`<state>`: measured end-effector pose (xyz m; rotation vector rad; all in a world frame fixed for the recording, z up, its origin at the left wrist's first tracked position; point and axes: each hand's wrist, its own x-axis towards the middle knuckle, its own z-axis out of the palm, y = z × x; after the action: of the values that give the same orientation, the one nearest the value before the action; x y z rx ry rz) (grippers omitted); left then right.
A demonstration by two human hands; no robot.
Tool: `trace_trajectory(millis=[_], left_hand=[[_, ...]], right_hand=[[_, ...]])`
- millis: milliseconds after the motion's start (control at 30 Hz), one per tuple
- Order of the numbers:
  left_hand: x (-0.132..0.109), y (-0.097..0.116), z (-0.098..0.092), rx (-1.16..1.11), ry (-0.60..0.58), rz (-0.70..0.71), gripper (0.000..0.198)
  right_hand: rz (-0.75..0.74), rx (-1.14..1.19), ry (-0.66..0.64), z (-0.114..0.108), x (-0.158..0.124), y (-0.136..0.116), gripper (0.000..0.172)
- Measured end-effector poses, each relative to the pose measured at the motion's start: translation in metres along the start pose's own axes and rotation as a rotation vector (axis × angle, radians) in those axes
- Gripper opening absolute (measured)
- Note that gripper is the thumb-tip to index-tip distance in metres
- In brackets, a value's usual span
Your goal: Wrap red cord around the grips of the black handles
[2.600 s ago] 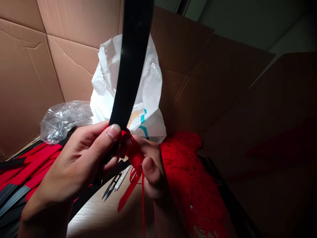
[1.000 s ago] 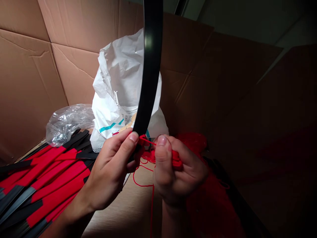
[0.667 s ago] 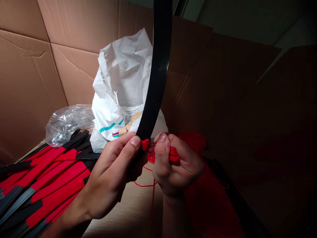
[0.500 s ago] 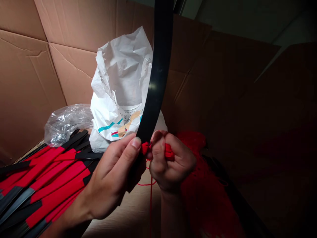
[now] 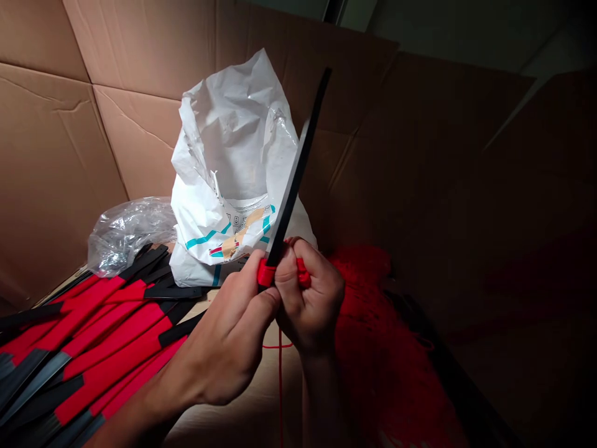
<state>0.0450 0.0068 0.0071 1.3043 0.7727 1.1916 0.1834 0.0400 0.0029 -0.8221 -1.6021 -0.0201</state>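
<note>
My left hand (image 5: 228, 339) is closed around the lower part of a flat black strip (image 5: 301, 163), which points up and slightly right with its narrow edge towards me. Red cord (image 5: 265, 274) is wound round the strip just above my left thumb. Close against it, my right hand (image 5: 313, 298) is clenched on a small bundle of red cord (image 5: 303, 272), its fingers near the wrapped part. A thin strand of the cord (image 5: 280, 386) hangs below the hands. The strip's lower end is hidden by my hands.
On the left lies a pile of black strips with red-wrapped middles (image 5: 114, 358). Behind my hands stands an opened white plastic bag (image 5: 237, 155), beside crumpled clear plastic (image 5: 130, 230). A heap of red cord (image 5: 373, 348) lies in shadow at right. Cardboard (image 5: 140, 50) lines the back.
The black strip has turned from its broad face to its narrow edge, and its upper end now shows. My right hand has shifted left, and red cord now shows around the strip.
</note>
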Motion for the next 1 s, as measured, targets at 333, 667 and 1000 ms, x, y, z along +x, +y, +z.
trace_trajectory(millis=[333,667,1000], left_hand=[[0.013,-0.006,0.005,0.204,-0.068,0.127,0.035],[0.011,0.005,0.004,-0.125,0.086,-0.042,0.056],[0.008,-0.001,-0.003,-0.102,-0.201,-0.118,0.066]], right_hand=[[-0.141,-0.211,0.114,-0.009,0.004,0.005,0.039],[-0.171,-0.141,0.04,0.001,-0.001,-0.007,0.038],[-0.011,0.053,0.048,-0.007,0.001,0.0,0.029]])
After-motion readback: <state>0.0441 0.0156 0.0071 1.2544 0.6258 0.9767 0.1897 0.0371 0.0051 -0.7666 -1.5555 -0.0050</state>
